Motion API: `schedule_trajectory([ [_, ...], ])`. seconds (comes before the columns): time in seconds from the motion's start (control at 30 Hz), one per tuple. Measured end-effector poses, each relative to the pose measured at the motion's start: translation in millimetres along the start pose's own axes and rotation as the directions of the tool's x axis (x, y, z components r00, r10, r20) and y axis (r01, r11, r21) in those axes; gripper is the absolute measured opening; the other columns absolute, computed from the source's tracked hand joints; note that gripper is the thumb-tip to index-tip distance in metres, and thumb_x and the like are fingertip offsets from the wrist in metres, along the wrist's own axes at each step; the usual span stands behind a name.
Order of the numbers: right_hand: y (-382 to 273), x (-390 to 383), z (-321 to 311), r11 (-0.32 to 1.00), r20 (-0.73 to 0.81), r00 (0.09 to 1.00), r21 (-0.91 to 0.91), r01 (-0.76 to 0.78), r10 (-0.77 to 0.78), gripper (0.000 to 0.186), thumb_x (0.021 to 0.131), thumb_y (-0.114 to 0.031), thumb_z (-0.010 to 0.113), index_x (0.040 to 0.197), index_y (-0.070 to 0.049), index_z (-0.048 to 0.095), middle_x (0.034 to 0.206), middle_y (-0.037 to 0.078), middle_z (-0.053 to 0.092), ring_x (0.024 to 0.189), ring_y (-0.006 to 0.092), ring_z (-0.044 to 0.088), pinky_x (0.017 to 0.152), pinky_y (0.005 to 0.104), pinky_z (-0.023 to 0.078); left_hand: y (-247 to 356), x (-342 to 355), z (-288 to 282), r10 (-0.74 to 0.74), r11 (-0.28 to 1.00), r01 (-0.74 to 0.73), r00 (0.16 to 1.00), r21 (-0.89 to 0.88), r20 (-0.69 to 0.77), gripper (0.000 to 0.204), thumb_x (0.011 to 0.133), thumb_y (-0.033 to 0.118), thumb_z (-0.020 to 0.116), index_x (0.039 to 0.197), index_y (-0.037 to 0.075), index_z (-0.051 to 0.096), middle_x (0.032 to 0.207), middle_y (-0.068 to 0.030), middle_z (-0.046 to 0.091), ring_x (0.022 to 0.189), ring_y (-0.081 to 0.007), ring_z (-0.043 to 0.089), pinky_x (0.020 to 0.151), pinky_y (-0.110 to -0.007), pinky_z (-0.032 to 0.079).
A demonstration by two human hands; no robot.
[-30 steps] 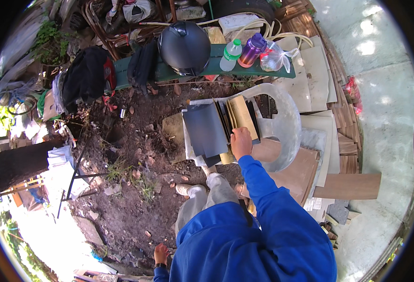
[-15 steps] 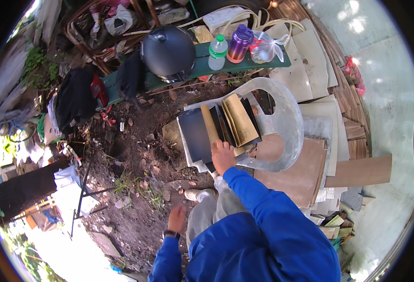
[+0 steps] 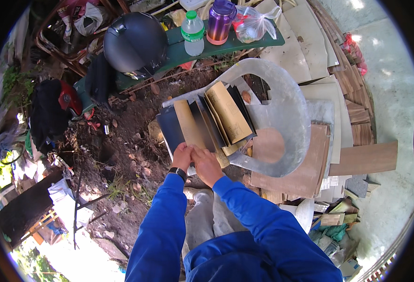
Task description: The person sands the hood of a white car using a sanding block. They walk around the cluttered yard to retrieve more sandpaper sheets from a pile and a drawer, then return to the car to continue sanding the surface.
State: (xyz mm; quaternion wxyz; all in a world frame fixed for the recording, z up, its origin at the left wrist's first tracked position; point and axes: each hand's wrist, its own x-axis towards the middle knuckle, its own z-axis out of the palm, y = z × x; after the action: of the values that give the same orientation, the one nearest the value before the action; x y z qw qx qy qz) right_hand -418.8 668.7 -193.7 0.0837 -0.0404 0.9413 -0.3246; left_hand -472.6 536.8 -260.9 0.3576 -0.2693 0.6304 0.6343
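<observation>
Several sheets that look like sandpaper, dark on one face and brown paper on the other, lie curled on a weathered grey plastic chair point(image 3: 291, 113). One flat dark sheet point(image 3: 170, 130) is on the left; a curled brown-backed sheet point(image 3: 185, 120) crosses it, and a folded brown piece point(image 3: 230, 113) with print stands to the right. My left hand point(image 3: 182, 156) and my right hand point(image 3: 207, 165) meet at the near end of the curled sandpaper sheet. Fingers of both are closed on its edge, the fingertips partly hidden.
Behind the chair, a green bench point(image 3: 176, 49) holds a black helmet point(image 3: 135, 43), a clear bottle with a green cap point(image 3: 192, 34), a purple flask point(image 3: 220, 23) and a tied plastic bag point(image 3: 254, 26). Brown boards point(image 3: 294, 164) are stacked at the right. Bare soil point(image 3: 132, 127) lies left.
My left hand has come up from beside my leg to join the right at the sheet's near end. My right hand has shifted slightly left. The view has moved too.
</observation>
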Motion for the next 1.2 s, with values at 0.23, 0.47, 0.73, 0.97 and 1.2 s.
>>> schedule_trajectory([
  [0.23, 27, 10, -5, 0.936, -0.131, 0.964, 0.3, -0.185, 0.232, 0.041, 0.087, -0.018, 0.07, 0.121, 0.002, 0.06, 0.127, 0.02, 0.06, 0.114, 0.0389, 0.059, 0.097, 0.0438, 0.048, 3, -15, 6, -0.076, 0.964, 0.085, 0.996, -0.253, 0.044, 0.024, 0.103, 0.025, 0.055, 0.12, 0.011, 0.062, 0.102, 0.0011, 0.07, 0.081, -0.0096, 0.065, 0.075, -0.027, 0.055],
  [0.47, 28, 25, -7, 0.862, 0.06, 0.951, 0.408, -0.3, 0.302, 0.043, 0.086, -0.021, 0.073, 0.119, 0.003, 0.061, 0.124, 0.02, 0.061, 0.11, 0.0375, 0.062, 0.093, 0.0414, 0.051, 11, -28, 11, -0.065, 0.941, 0.1, 0.991, -0.324, 0.119, 0.033, 0.107, 0.037, 0.046, 0.124, 0.012, 0.06, 0.111, -0.0016, 0.068, 0.095, -0.011, 0.066, 0.086, -0.033, 0.055],
  [0.73, 34, 21, -9, 0.791, 0.116, 0.947, 0.525, -0.315, 0.3, 0.046, 0.086, -0.023, 0.074, 0.122, 0.003, 0.061, 0.12, 0.022, 0.064, 0.111, 0.0397, 0.062, 0.094, 0.0417, 0.05, 13, -34, 16, -0.087, 0.919, 0.15, 0.979, -0.365, 0.184, 0.044, 0.105, 0.045, 0.046, 0.128, 0.01, 0.06, 0.118, -0.0039, 0.065, 0.104, -0.015, 0.062, 0.092, -0.036, 0.052],
  [0.97, 38, 21, -21, 0.725, 0.286, 0.931, 0.59, -0.357, 0.226, 0.043, 0.095, -0.013, 0.067, 0.132, 0.007, 0.058, 0.127, 0.018, 0.066, 0.106, 0.0194, 0.067, 0.091, 0.0302, 0.055, 4, -30, 14, -0.099, 0.909, 0.169, 0.975, -0.381, 0.197, 0.046, 0.104, 0.045, 0.046, 0.131, 0.01, 0.059, 0.125, -0.0056, 0.063, 0.109, -0.017, 0.061, 0.089, -0.035, 0.052],
  [1.2, 58, 22, -18, 0.582, 0.436, 0.82, 0.579, -0.571, 0.37, 0.03, 0.098, -0.011, 0.058, 0.125, 0.001, 0.063, 0.114, 0.017, 0.072, 0.102, 0.0215, 0.07, 0.093, 0.0353, 0.053, 1, -28, 16, -0.037, 0.992, 0.049, 0.994, -0.119, 0.099, 0.035, 0.1, 0.036, 0.059, 0.126, 0.012, 0.06, 0.108, -0.0012, 0.068, 0.092, -0.0094, 0.063, 0.082, -0.029, 0.053],
])
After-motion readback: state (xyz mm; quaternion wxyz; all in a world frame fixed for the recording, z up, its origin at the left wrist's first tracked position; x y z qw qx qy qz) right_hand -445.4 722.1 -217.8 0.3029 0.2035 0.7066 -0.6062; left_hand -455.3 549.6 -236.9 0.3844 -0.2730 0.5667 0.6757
